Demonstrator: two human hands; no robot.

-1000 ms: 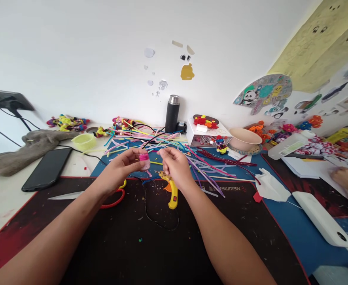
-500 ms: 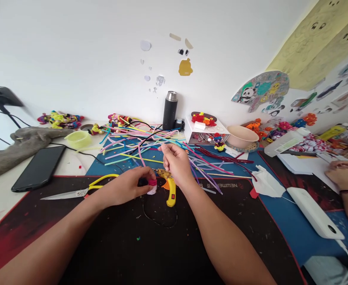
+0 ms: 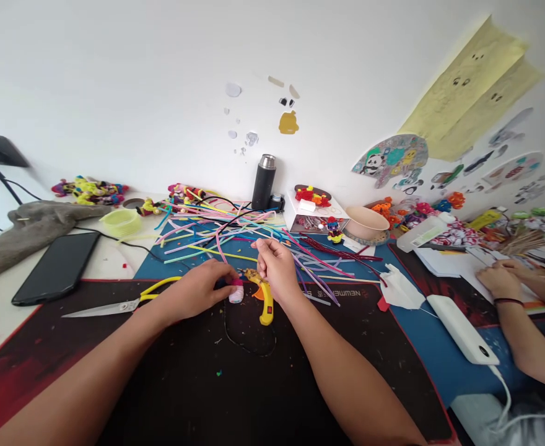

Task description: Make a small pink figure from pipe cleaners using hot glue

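My left hand is closed around a small pink-and-white fuzzy piece, whose white end points down toward me. Its upper part is hidden by my fingers. To the right, my right hand is held in a pinch, fingertips together; whatever lies between them is too small to make out. Between the two hands a yellow hot glue gun lies on the black mat, its nozzle pointing away from me and its orange trigger showing. Yellow-handled scissors rest left of my left hand.
Many coloured pipe cleaners spread behind my hands. A black thermos, a white box and a beige bowl stand near the wall. A phone lies left, a white power bank right. Another person's hands work at far right.
The view has turned a little to the right, bringing more of the other person's arms into sight. My hands keep nearly the same pose; the piece's white end shows more clearly.
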